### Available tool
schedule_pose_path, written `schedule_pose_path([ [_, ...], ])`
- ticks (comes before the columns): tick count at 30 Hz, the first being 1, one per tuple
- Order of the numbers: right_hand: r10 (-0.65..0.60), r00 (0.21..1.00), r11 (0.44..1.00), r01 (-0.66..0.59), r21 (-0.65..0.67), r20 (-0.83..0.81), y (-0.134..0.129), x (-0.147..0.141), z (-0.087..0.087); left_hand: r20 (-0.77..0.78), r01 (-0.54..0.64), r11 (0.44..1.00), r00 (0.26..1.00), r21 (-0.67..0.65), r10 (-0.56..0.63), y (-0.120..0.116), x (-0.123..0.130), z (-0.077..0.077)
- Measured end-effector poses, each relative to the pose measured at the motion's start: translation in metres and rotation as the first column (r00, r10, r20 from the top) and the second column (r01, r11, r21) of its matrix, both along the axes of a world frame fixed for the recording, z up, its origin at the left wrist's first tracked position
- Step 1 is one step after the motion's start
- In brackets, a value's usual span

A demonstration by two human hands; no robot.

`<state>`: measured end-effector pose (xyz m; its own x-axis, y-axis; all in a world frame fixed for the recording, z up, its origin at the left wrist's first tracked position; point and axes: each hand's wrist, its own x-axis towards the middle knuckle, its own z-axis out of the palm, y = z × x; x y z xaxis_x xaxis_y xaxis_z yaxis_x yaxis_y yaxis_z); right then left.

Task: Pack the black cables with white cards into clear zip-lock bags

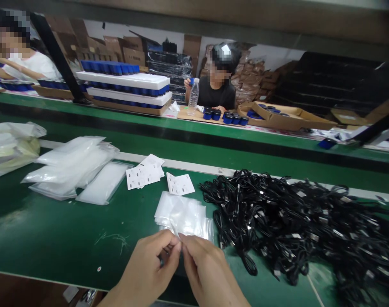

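Left hand (151, 262) and right hand (207, 262) are pinched up, fingertips meeting; can't tell if any plastic's caught between. Right past them, the clear bags (183, 211) lie loosely stacked on the green table (69, 238), flat, shiny, kinda see-through. Printed leaflets (145, 175) behind.

1. A long, flat, green-topped workbench (60, 243) spans the foreground, its surface scratched at left of centre.
2. A narrow, pale grey strip (224, 171) runs lengthwise along its far part.
3. Beyond it, a raised green ledge (143, 123) fronts the opposite worktop.
4. A slanting black post (55, 55) stands at left and a dark, slanting bar (381, 123) at far right, under a broad grey overhead beam (194, 23).
5. A plain white wall (95, 29) shows behind stacked brown cardboard boxes (133, 56) and a dark, film-wrapped stack (169, 70).
6. Light glares softly on the workbench's left side.
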<state>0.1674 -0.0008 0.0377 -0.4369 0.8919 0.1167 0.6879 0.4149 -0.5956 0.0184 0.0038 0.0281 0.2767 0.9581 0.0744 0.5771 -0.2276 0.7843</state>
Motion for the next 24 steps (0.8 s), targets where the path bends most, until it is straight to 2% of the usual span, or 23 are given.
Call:
schedule_pose_path([
  [4, -0.045, 0.984, 0.989, 0.019, 0.144, 0.175, 0.006, -0.008, -0.002, 0.004, -0.054, 0.998, 0.999, 0.027, 0.054, 0.0, -0.004, -0.005],
  [6, -0.124, 0.967, 0.972, 0.074, 0.222, 0.221, 0.009, -0.011, -0.006, 0.019, -0.108, 0.994, 0.994, 0.028, 0.108, -0.002, -0.004, -0.007],
  [8, -0.228, 0.941, 0.958, 0.171, 0.228, 0.249, 0.014, -0.011, -0.008, 0.056, -0.167, 0.986, 0.984, 0.005, 0.167, -0.003, -0.005, -0.008],
  [10, -0.278, 0.926, 0.959, 0.251, 0.134, 0.255, 0.017, -0.008, -0.004, 0.125, -0.225, 0.973, 0.965, -0.052, 0.23, -0.005, -0.005, -0.009],
  [11, -0.257, 0.939, 0.966, 0.252, 0.048, 0.231, 0.019, -0.005, 0.0, 0.17, -0.247, 0.964, 0.95, -0.101, 0.261, -0.006, -0.005, -0.011],
  [14, -0.13, 0.991, 0.965, 0.128, -0.229, 0.007, 0.029, 0.003, 0.018, 0.303, -0.27, 0.919, 0.885, -0.287, 0.355, -0.007, -0.007, -0.021],
  [16, -0.13, 0.98, 0.952, 0.082, -0.296, -0.149, 0.047, 0.003, 0.028, 0.358, -0.252, 0.892, 0.848, -0.374, 0.39, -0.007, -0.007, -0.029],
  [17, -0.171, 0.969, 0.951, 0.116, -0.288, -0.177, 0.059, 0.001, 0.031, 0.369, -0.25, 0.886, 0.839, -0.39, 0.4, -0.007, -0.007, -0.032],
  [19, -0.219, 0.956, 0.95, 0.163, -0.265, -0.197, 0.09, -0.009, 0.03, 0.365, -0.262, 0.885, 0.837, -0.386, 0.408, -0.007, -0.007, -0.037],
  [21, -0.245, 0.954, 0.908, 0.163, -0.386, -0.175, 0.123, -0.021, 0.023, 0.352, -0.281, 0.891, 0.843, -0.356, 0.407, -0.006, -0.006, -0.038],
  [24, -0.301, 0.945, 0.859, 0.211, -0.466, -0.128, 0.159, -0.037, 0.009, 0.352, -0.29, 0.903, 0.849, -0.316, 0.395, -0.004, -0.006, -0.035],
])
